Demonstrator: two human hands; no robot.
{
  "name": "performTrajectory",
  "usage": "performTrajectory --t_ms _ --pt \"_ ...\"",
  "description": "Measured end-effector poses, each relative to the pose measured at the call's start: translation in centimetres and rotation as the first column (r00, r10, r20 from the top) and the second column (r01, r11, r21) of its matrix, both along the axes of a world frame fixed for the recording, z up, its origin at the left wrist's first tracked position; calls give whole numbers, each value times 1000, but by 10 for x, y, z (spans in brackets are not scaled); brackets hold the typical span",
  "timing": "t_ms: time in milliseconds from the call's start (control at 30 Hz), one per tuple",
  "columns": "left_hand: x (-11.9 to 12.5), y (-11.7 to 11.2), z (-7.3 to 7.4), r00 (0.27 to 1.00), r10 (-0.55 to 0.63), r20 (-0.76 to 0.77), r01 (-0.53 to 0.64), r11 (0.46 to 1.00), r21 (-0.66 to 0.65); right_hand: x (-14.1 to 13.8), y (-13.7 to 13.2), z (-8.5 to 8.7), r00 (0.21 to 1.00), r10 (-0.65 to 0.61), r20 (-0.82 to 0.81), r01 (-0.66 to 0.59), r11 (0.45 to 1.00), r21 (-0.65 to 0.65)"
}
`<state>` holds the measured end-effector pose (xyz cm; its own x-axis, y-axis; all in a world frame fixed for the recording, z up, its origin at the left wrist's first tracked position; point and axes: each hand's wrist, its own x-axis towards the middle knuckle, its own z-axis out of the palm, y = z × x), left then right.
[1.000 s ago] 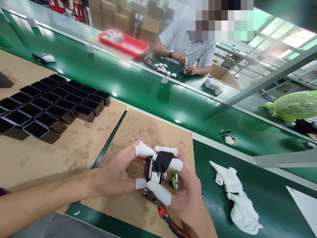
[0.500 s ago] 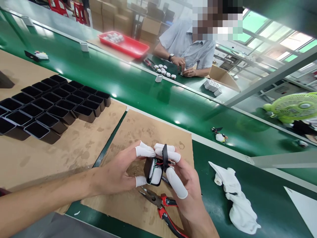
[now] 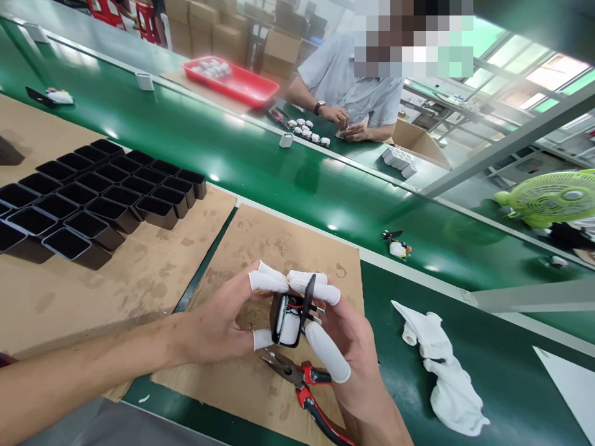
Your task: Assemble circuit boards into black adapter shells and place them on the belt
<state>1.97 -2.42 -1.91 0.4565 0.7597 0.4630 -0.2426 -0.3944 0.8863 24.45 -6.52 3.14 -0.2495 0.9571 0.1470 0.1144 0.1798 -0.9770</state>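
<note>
Red-handled pliers (image 3: pixel 300 379) lie on the cardboard (image 3: pixel 279 248) just below the fingers (image 3: pixel 328 356). A crumpled white cloth (image 3: pixel 441 371), possibly gloves, lies near to their right. Black open boxes (image 3: pixel 93 198) stand in rows well apart, up-left.

The left hand (image 3: pixel 218 328) wears snug white rubber finger cots (image 3: pixel 268 280) on two fingertips, the right hand (image 3: pixel 357 356) on three, each rolled at its rim, both forearms bare

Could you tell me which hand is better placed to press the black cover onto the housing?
Probably the right: the right hand pinches the black cover beside the housing, which the left hand grips and steadies.
</note>
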Motion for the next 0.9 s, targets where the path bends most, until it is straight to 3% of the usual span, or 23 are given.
performTrajectory --t_ms 367,667,800,900 --pt "0 0 4 999 44 -22 -45 999 -31 -8 2 -5 995 0 98 -5 999 50" --pt "0 2 -6 998 62 -26 -63 996 -67 -10 2 -10 990 -42 134 31 996 86" --pt "3 4 -7 995 95 -6 -95 994 -44 -13 2 -12 996 -73 47 72 997 16" --pt "1 3 -2 982 187 -26 -184 978 95 -16 6 -15 989 -107 -101 104 994 -35"
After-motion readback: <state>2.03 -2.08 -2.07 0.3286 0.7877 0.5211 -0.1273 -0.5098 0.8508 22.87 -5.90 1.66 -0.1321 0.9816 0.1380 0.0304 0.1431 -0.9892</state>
